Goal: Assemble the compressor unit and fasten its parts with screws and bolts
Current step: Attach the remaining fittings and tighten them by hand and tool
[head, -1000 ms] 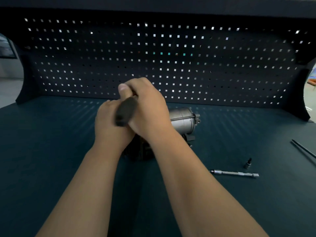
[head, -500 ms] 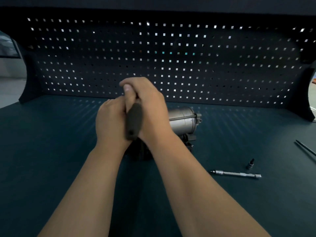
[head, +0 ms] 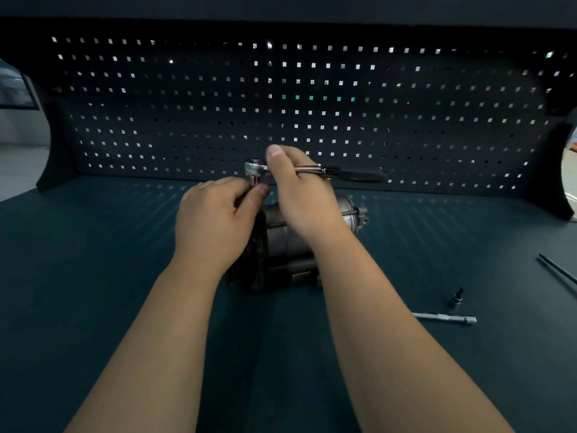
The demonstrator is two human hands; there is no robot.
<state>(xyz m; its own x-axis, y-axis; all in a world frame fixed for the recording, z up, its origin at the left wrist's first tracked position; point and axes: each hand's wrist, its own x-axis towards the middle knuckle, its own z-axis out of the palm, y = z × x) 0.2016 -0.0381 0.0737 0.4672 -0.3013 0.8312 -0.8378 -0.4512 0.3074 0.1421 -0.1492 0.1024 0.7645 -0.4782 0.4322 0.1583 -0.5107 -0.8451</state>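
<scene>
two hands (head: 215, 220) grip chrome ratchet (head: 254, 167) — ribbed compressor (head: 287, 245)

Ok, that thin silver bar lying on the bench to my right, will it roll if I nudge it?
Probably: the silver bar looks round and lies flat on the bench, so a sideways nudge would likely roll it. It looks like rigid metal, so it shouldn't flex when lifted.

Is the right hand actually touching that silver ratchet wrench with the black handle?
Touching. The head view shows the right hand with fingers curled round the shaft of the silver ratchet wrench with the black handle, thumb up beside its head.
</scene>
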